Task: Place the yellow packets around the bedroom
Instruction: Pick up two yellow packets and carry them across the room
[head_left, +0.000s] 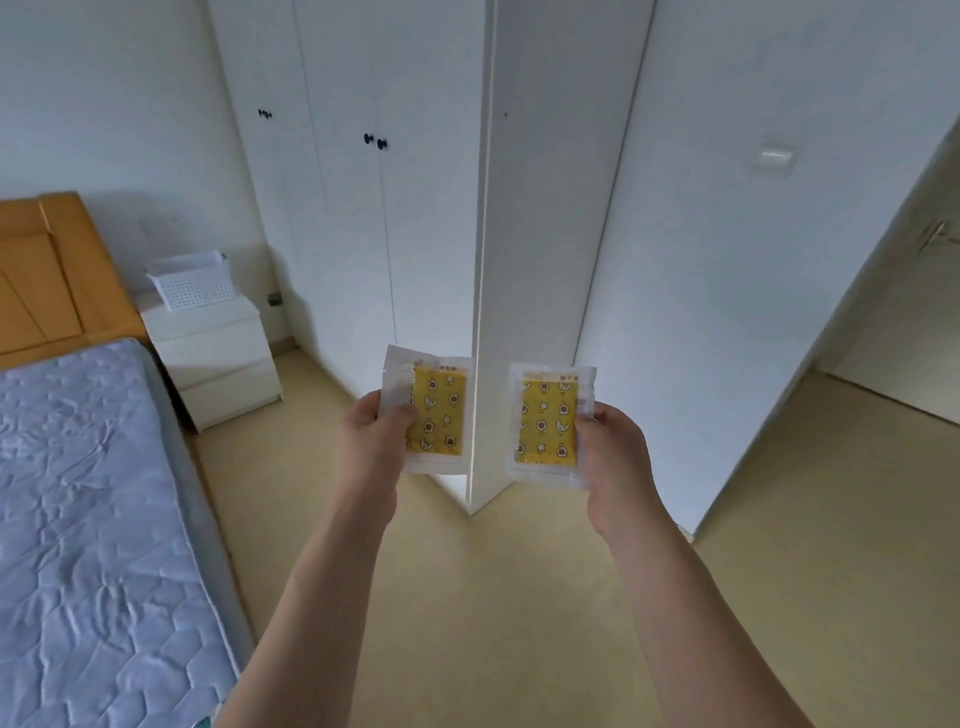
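Bed (78, 519): left edge of frame, grey-blue quilted mattress, orange wooden headboard (47, 270) at upper left.
Nightstand (213, 358): white, two drawers, just right of the headboard; white perforated basket (189, 280) on top.
Wardrobe (353, 182): white doors, dark round knobs, upper centre.
Left hand (371, 436): centre of frame, raised over the floor, thumb on front of left packet (434, 413), fingers behind; grip closed around its left edge.
Left packet: clear wrapper, yellow inner pouch printed with stars, moons and flowers; small writing along top, too blurred to read.
Right packet (550, 423): just right of centre, same yellow print, apart from the left one; top writing illegible.
Right hand (608, 452): grip pinching the right packet's right edge, thumb in front.
Light switch (774, 156): white, upper right wall.
Floor (493, 597): pale yellow, below both arms.
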